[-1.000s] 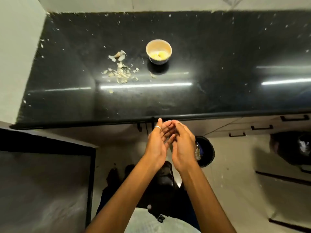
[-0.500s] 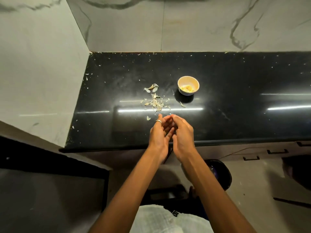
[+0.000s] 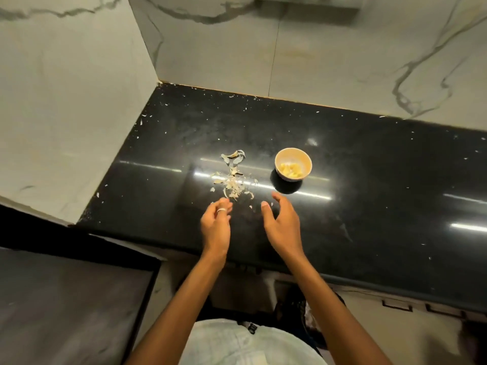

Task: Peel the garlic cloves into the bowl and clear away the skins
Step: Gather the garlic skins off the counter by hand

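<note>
A small pale bowl (image 3: 293,164) with peeled yellow garlic cloves (image 3: 290,170) inside stands on the black counter (image 3: 369,196). To its left lies a loose heap of papery garlic skins (image 3: 233,180). My left hand (image 3: 216,225), a ring on one finger, hovers just in front of the heap with relaxed fingers and holds nothing. Relaxed and empty too, my right hand (image 3: 283,223) is apart from the left and a little in front of the bowl.
Marble-look walls close the counter at the back and left. Tiny skin flecks dot the counter. A dark bin (image 3: 313,322) stands on the floor below the counter edge, behind my right forearm. Drawer handles (image 3: 395,305) show at lower right.
My hands were pressed together below the counter edge, above the bin. They have since parted and moved forward over the counter toward the skins. The camera has tilted up.
</note>
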### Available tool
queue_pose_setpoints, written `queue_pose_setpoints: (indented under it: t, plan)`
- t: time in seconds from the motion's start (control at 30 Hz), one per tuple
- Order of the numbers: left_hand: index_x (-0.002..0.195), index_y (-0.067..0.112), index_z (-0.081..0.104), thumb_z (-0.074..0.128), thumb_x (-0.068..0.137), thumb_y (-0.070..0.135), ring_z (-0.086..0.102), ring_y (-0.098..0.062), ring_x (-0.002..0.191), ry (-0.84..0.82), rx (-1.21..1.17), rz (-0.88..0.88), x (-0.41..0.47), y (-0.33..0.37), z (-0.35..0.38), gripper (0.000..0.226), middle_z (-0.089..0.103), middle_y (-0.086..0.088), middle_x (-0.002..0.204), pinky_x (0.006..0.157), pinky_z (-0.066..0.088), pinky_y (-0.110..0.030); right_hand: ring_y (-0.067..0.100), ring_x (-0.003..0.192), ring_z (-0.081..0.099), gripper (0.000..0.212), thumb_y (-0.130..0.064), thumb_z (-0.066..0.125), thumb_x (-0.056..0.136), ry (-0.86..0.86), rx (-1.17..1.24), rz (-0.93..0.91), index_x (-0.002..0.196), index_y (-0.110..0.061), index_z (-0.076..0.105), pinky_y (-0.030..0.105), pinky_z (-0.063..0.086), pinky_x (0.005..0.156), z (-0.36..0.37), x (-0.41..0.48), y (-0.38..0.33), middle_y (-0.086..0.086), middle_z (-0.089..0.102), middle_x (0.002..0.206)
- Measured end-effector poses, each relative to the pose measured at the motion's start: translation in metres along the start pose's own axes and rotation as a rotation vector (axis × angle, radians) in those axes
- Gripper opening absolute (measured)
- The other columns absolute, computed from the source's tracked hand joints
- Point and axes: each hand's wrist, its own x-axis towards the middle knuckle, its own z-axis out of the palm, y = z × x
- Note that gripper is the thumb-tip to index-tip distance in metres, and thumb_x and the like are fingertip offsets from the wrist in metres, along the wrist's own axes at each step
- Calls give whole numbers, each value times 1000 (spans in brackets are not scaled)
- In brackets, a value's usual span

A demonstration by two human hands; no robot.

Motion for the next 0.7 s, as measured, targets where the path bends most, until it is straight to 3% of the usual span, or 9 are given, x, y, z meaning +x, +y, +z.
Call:
queue_pose_setpoints:
  t: [0.1, 0.17, 0.23, 0.33, 0.5, 0.6, 0.7]
  plan:
    - [129, 16, 65, 48, 103, 14, 58, -20, 125, 90, 436, 291, 26, -14, -22, 31, 66, -1, 129, 107, 45, -35, 22, 141, 42, 57, -40, 55, 102, -8, -144, -52, 150, -12, 40, 41, 37, 116, 2, 21, 14, 4, 49, 150]
    - [143, 7, 53, 43, 101, 2, 38, -27, 145, 21, 711, 451, 41, -25, -31, 43, 53, -10, 147, 120, 31, -43, 27, 151, 27, 69, -44, 52, 102, -22, -237, -24, 156, -7, 28, 47, 23, 124, 11, 28, 22, 10, 38, 159]
    - [154, 5, 33, 38, 105, 10, 15, -27, 154, -85, 946, 462, 49, -30, -37, 50, 32, -12, 162, 126, 12, -43, 26, 157, 7, 78, -48, 47, 103, -39, -319, 1, 160, -4, 15, 42, 5, 128, 22, 26, 25, 12, 20, 167]
    - [160, 7, 6, 31, 108, 27, -3, -25, 156, -208, 1144, 428, 58, -30, -34, 61, 5, -11, 168, 126, 0, -41, 25, 157, -4, 82, -49, 43, 104, -8, -388, -22, 161, -2, 6, 40, -3, 128, 38, 27, 22, 15, 6, 170]
    - [159, 10, -3, 24, 109, 30, -8, -18, 155, -343, 1228, 560, 76, -24, -15, 60, -1, -5, 169, 126, -4, -36, 17, 156, -9, 72, -36, 39, 107, -99, -396, -100, 161, -5, 3, 33, -9, 126, 65, 39, 6, 11, 2, 170]
    - [160, 16, -4, 26, 110, 29, -5, -12, 155, -502, 1130, 585, 93, -19, -10, 60, 1, -1, 169, 127, 3, -38, 5, 152, -10, 66, -25, 38, 108, -240, -290, -138, 163, -13, 3, 35, -1, 128, 73, 48, -5, 1, 3, 170]
    - [162, 22, 9, 34, 108, 22, 3, -8, 153, -425, 962, 632, 94, -2, -16, 59, 11, 3, 167, 127, 10, -37, 9, 156, 2, 63, -23, 39, 108, -215, -155, -86, 163, -18, 9, 35, 8, 128, 65, 52, -13, -1, 11, 170]
